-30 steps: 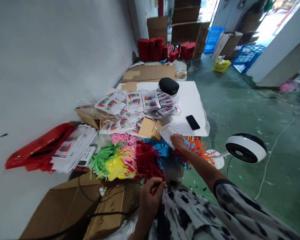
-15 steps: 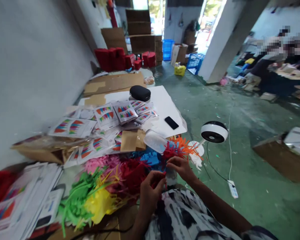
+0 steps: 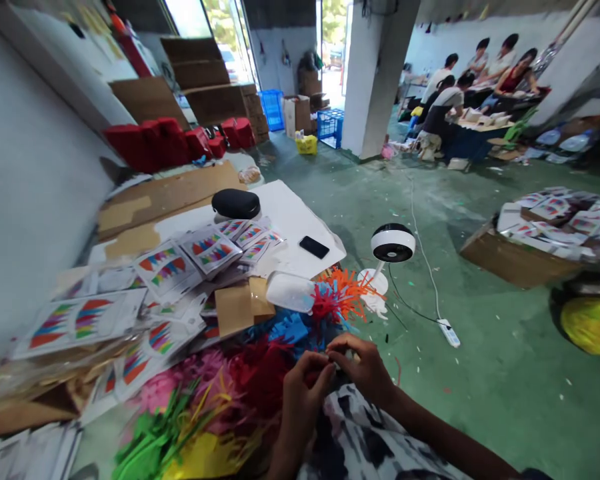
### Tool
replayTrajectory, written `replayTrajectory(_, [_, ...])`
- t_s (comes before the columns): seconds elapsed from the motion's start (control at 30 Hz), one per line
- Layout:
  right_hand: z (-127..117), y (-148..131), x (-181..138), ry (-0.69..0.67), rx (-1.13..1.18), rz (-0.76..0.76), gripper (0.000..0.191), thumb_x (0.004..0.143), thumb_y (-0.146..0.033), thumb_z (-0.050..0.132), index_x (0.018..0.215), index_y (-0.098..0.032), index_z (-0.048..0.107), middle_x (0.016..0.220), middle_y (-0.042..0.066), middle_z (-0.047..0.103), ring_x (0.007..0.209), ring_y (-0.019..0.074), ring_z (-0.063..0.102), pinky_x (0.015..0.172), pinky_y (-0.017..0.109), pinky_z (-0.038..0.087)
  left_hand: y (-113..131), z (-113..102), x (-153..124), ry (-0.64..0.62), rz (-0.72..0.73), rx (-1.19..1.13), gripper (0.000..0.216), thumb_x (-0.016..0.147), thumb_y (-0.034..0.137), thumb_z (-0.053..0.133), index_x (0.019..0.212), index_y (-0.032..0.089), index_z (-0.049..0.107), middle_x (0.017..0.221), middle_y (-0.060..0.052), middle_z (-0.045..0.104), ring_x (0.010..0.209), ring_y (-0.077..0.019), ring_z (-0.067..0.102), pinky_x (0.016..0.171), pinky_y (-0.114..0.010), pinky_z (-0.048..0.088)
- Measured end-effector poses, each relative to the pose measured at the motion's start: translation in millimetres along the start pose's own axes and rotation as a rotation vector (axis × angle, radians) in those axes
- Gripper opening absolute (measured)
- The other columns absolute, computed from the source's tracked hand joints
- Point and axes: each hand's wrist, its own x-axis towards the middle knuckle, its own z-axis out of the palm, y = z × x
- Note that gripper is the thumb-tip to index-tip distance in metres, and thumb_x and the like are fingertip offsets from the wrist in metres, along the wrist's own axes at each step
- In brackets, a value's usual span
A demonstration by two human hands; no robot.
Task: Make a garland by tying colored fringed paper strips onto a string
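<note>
Where the two hands meet at the near middle, a small item (image 3: 336,364) is pinched between the closed fingertips of the left hand (image 3: 300,390) and the right hand (image 3: 367,370); its kind cannot be told. Red paper fringe (image 3: 265,373) is heaped just left of the grip, and a clear plastic tray (image 3: 290,291) is seen farther off.

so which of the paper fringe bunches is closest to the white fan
The orange bunch, sticking out at the right end of the heap, just beside the white fan. The bunches of other colours all lie further left, away from it.
</note>
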Motion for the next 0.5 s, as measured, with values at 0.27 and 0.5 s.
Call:
replayTrajectory(0.27, [-4, -7, 3, 0.099, 0.078, -0.055, 0.016, 0.088, -0.045, 0.076, 0.093, -0.030, 0.079, 0.088, 0.001, 0.079, 0.082, 0.0222, 0.075, 0.077, 0.034, 0.058, 3, 7, 2, 0.077, -0.105, -0.036, 0.042, 0.078, 0.060, 0.079, 0.093, 0.020, 0.077, 0.091, -0.007, 0.079, 0.081, -0.0246, 0.075, 0.067, -0.028, 0.060])
replayTrajectory(0.5, [-18, 2, 12, 0.169, 0.127, -0.141, 0.013, 0.084, -0.042, 0.080, 0.091, -0.031, 0.082, 0.089, 0.000, 0.080, 0.083, 0.0213, 0.075, 0.081, 0.033, 0.057, 13, 17, 13, 0.055, -0.170, 0.012, 0.053, 0.064, 0.063, 0.086, 0.089, 0.017, 0.081, 0.088, -0.006, 0.080, 0.085, -0.0263, 0.075, 0.074, -0.026, 0.059])
